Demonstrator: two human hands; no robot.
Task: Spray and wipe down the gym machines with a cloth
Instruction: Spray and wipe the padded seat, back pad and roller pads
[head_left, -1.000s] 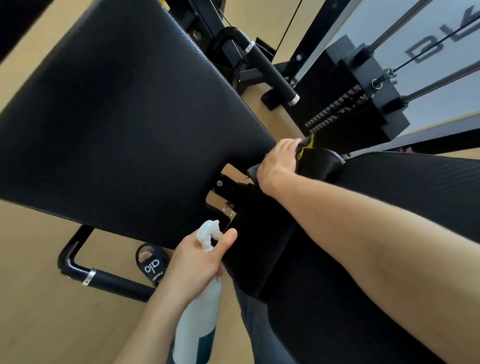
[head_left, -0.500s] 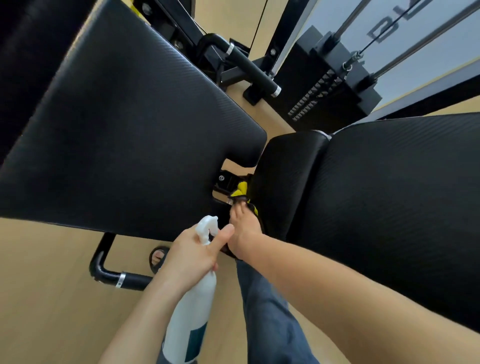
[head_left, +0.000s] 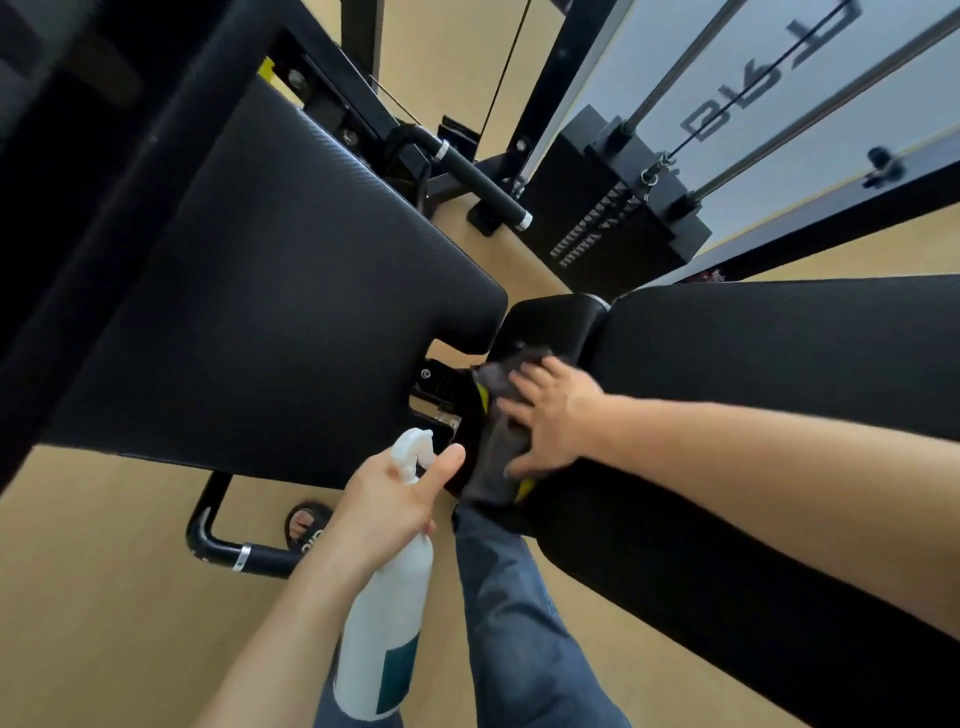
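Fingers of the right hand are lying spread, pressing the cloth against the pad; the left hand is gripping the bottle just beside it.

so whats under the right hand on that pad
A dark grey cloth with yellow edging lies under the right hand, whose spread fingers press it against the black pad. The pad surface beneath the cloth is covered, so its condition can't be seen.

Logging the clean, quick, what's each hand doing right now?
Left hand: grips the spray bottle.
Right hand: open, fingers spread, pressing the cloth on the pad.
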